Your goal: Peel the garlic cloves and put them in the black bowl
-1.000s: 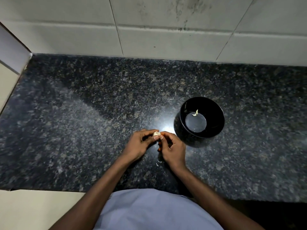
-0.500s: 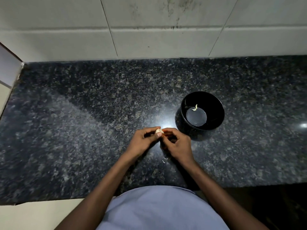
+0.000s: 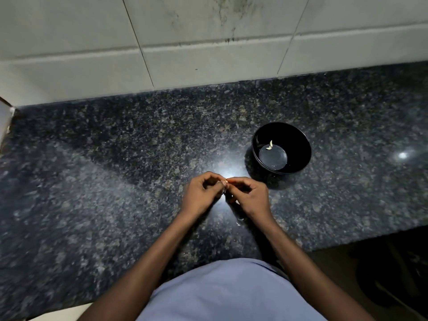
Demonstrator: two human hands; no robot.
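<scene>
The left hand (image 3: 201,193) and the right hand (image 3: 251,197) meet fingertip to fingertip above the counter (image 3: 115,181), somewhat nearer its front edge than the back edge under the wall, and right of its middle. Both have their fingers curled inward, and between the tips sits a garlic clove (image 3: 224,184), of which only a pale sliver shows (the fingers cover nearly all of it). The left hand seems to pinch the clove to keep it from turning, while the right thumb and forefinger close on its near end, most likely to catch the skin and pull it away; two hands are needed because the clove is small and slippery. How much skin remains cannot be told.

Holding the work low over the stone makes sense: what comes off drops straight down. A couple of pale scraps (image 3: 239,220) lie on the counter just beside the right wrist, probably shed skin.

Farther out, toward the counter's back-right, the black bowl (image 3: 298,137) stands upright and apart from the hands, near the right hand. That placement suits the job, since a finished clove needs only a short carry to it. Inside, at the back of its flat bottom, lies a small pale piece (image 3: 269,145), perhaps a peeled clove. The peeling step looks to be in hand, with the drop into the bowl not yet done.
</scene>
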